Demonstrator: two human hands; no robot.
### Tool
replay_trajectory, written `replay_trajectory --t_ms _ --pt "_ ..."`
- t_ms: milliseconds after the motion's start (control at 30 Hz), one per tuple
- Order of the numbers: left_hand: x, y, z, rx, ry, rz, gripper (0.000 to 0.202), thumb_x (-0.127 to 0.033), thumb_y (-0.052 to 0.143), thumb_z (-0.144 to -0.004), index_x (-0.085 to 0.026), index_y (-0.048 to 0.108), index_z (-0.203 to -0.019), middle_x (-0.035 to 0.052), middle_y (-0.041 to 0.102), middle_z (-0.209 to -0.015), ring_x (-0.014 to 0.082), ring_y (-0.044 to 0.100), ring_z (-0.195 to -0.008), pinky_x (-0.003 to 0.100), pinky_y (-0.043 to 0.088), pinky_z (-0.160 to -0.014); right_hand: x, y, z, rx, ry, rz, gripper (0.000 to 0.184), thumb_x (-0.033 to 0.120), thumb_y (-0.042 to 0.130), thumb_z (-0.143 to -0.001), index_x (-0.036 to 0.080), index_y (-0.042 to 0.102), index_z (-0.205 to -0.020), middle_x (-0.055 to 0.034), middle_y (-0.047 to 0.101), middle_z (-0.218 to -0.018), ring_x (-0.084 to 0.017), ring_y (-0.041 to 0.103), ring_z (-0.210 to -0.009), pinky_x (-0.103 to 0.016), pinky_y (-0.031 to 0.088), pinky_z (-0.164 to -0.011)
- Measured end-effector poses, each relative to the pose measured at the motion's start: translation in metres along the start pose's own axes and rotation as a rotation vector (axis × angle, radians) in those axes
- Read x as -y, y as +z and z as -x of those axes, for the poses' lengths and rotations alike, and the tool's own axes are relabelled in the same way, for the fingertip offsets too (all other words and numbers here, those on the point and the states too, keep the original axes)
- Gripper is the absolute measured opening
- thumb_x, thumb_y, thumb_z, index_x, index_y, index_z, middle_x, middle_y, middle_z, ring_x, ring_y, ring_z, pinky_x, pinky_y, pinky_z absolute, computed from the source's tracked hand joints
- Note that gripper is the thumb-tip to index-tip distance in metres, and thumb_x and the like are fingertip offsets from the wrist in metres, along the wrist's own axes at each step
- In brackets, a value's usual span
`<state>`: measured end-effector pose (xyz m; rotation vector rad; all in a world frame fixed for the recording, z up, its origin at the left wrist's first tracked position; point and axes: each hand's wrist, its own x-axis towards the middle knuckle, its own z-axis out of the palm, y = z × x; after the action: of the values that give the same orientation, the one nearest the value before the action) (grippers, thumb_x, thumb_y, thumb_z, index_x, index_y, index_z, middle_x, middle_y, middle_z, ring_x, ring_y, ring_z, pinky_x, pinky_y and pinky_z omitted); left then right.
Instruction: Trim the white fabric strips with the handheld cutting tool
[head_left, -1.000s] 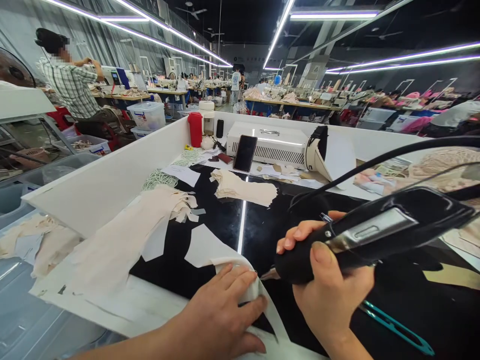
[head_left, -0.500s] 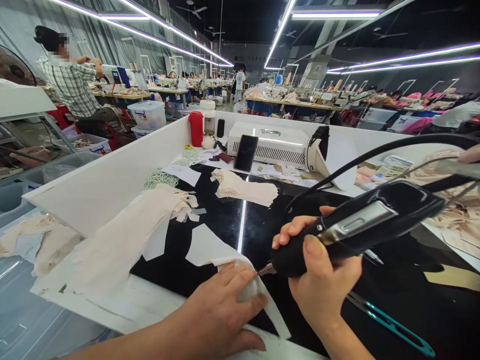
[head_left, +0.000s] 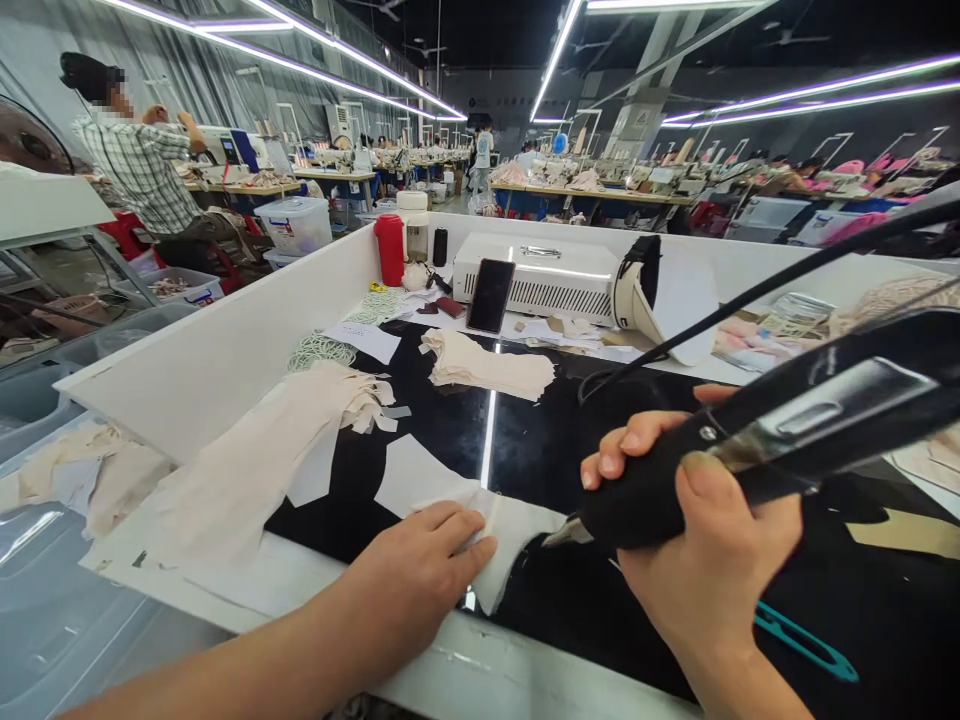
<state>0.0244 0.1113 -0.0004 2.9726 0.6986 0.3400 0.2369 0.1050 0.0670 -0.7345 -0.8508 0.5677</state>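
Observation:
My left hand [head_left: 435, 560] lies over a white fabric piece [head_left: 517, 535], its fingers stretched out and pressing the cloth down on the black tabletop [head_left: 450, 420]. Wrapped around a thick black corded hand tool [head_left: 645, 495] with a silvery lever is my right hand [head_left: 712, 560]. The tool's pointed metal tip [head_left: 570, 532] is at the right corner of the fabric piece; whether it touches the cloth I cannot tell. Teal-handled scissors or tweezers [head_left: 806, 642] lie partly hidden behind my right wrist.
Cream fabric stacks lie at the left [head_left: 247, 470] and behind the cloth [head_left: 491, 365]. A phone [head_left: 491, 295] leans against a white vented box [head_left: 544, 275]. Low white walls [head_left: 225, 330] enclose the table. A black cable [head_left: 765, 290] crosses the right side. A person in a checked shirt [head_left: 146, 170] sits left.
My right hand and the tool have moved right. My left hand has shifted slightly left, and the fabric piece beneath it now lies turned, its right end spread toward the tip.

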Motion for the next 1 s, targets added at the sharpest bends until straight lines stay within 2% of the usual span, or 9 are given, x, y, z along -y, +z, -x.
replay_trajectory --t_ms 167,333,467,733,800,900,1000 --pt "-0.017 0.002 -0.012 0.071 -0.089 -0.116 0.053 0.004 0.052 -0.086 -0.008 0.060 -0.137 0.0162 0.068 -0.125 0.0296 0.068 -0.105 0.042 0.063 -0.090 0.014 -0.006 0.023 0.057 0.039 -0.038 0.040 0.034 0.087 -0.080 0.028 0.066 -0.113 0.0045 0.068 -0.074 -0.016 0.062 -0.057 -0.029 0.057 -0.049" --pt "-0.024 0.003 -0.016 0.100 -0.132 -0.179 0.043 0.000 0.053 -0.093 -0.011 0.061 -0.134 0.0136 0.069 -0.114 0.0289 0.069 -0.096 0.040 0.063 -0.078 0.013 -0.008 0.035 0.072 0.032 -0.041 0.039 0.037 0.085 -0.084 0.029 0.064 -0.117 0.0042 0.068 -0.076 -0.017 0.062 -0.058 -0.030 0.057 -0.050" --pt "-0.024 0.005 -0.014 0.049 -0.114 -0.218 0.041 -0.003 0.058 -0.094 -0.010 0.060 -0.134 0.0142 0.070 -0.117 0.0280 0.069 -0.096 0.037 0.061 -0.074 0.009 -0.010 0.038 0.084 0.031 -0.048 0.040 0.037 0.084 -0.086 0.028 0.063 -0.119 0.0039 0.067 -0.077 -0.016 0.062 -0.061 -0.031 0.057 -0.053" --pt "-0.026 0.011 -0.013 -0.066 -0.116 -0.288 0.031 -0.008 0.066 -0.093 -0.012 0.065 -0.124 0.0112 0.071 -0.112 0.0244 0.068 -0.085 0.033 0.054 -0.061 0.002 -0.016 0.043 0.116 0.008 -0.018 0.041 0.038 0.081 -0.090 0.029 0.061 -0.124 0.0031 0.066 -0.082 -0.017 0.062 -0.065 -0.033 0.057 -0.057" --pt "-0.028 0.011 -0.012 -0.095 -0.123 -0.300 0.026 -0.010 0.067 -0.092 -0.012 0.066 -0.118 0.0098 0.071 -0.106 0.0232 0.067 -0.080 0.032 0.051 -0.057 0.002 -0.016 0.044 0.119 0.005 -0.012 0.041 0.038 0.081 -0.090 0.029 0.061 -0.124 0.0030 0.066 -0.082 -0.017 0.062 -0.065 -0.033 0.057 -0.058" --pt "-0.032 0.011 -0.009 -0.153 -0.161 -0.333 0.007 -0.014 0.064 -0.097 -0.013 0.067 -0.103 0.0055 0.067 -0.086 0.0207 0.061 -0.066 0.031 0.044 -0.049 0.003 -0.016 0.044 0.123 0.004 0.000 0.042 0.039 0.082 -0.090 0.029 0.061 -0.124 0.0029 0.065 -0.081 -0.017 0.061 -0.065 -0.033 0.057 -0.058" --pt "-0.034 0.008 -0.007 -0.225 -0.132 -0.376 0.015 -0.013 0.056 -0.101 -0.013 0.066 -0.090 0.0033 0.059 -0.073 0.0205 0.056 -0.060 0.032 0.040 -0.046 0.002 -0.016 0.043 0.126 0.010 0.002 0.041 0.038 0.082 -0.090 0.029 0.061 -0.123 0.0027 0.064 -0.081 -0.017 0.061 -0.065 -0.033 0.057 -0.057"
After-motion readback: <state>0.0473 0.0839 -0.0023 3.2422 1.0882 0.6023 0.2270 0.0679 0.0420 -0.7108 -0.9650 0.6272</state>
